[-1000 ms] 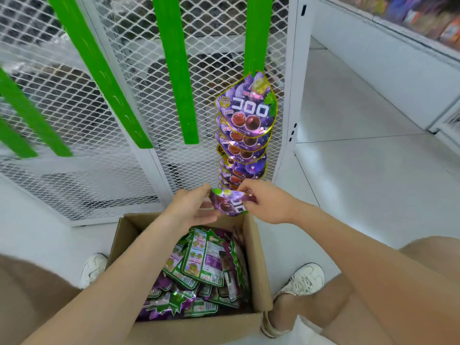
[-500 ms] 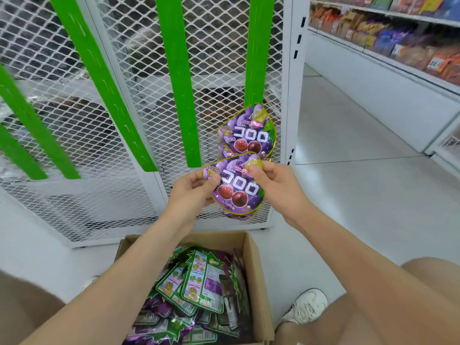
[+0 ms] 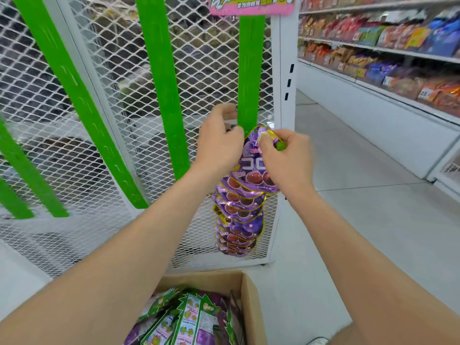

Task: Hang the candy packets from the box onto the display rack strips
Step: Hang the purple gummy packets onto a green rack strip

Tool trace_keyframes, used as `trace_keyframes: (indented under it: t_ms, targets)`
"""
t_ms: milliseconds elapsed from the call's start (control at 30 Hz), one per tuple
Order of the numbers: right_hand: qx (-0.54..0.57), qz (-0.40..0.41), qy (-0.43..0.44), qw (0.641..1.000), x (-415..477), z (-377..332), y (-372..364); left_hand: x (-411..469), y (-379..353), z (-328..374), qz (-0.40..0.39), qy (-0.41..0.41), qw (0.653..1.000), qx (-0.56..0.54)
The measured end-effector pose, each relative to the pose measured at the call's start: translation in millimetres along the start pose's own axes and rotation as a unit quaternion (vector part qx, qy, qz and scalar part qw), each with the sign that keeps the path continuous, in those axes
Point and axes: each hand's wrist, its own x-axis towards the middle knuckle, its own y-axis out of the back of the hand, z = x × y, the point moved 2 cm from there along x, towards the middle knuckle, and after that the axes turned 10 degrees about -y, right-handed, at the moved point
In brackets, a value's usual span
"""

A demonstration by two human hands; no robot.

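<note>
A purple candy packet (image 3: 251, 170) with gold edging is held up against the rightmost green strip (image 3: 251, 70) of the white mesh rack. My right hand (image 3: 286, 158) pinches the packet's top. My left hand (image 3: 219, 143) has its fingers curled at the strip's left edge, just above the packet; its fingertips are partly hidden. Below hangs a column of several purple packets (image 3: 236, 220) on the same strip. The cardboard box (image 3: 251, 300) at the bottom holds several green and purple packets (image 3: 184, 319).
Other green strips (image 3: 159, 83) hang bare on the mesh rack (image 3: 119, 145). A white post (image 3: 286, 70) ends the rack on the right. Store shelves (image 3: 385, 51) with snack bags line the aisle at right, over a pale tiled floor (image 3: 361, 207). A pink sign (image 3: 249, 6) tops the rack.
Both hands rose from the box with one purple packet and brought it up to the rightmost green strip, above the hanging packets. The camera tilted upward.
</note>
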Motion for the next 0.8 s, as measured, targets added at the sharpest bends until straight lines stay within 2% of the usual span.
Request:
trace_keyframes:
  t_ms: [133,267,500,800]
  targets:
    - [-0.014,0.009,0.032,0.999,13.0,-13.3,-4.4,16.6,-9.4,-6.6,0.037,0.038,0.998,0.013]
    - [0.005,0.019,0.037,0.999,23.5,-23.0,-7.1,21.9,-14.3,-11.0,-0.001,0.052,0.998,0.018]
    - [-0.002,0.042,0.019,0.999,29.7,-29.1,-10.9,22.8,-10.7,-9.3,-0.052,0.063,0.990,-0.111]
    - [-0.063,0.056,0.023,0.996,18.4,-21.8,-11.7,17.9,-4.3,-8.8,-0.045,0.052,0.991,-0.116]
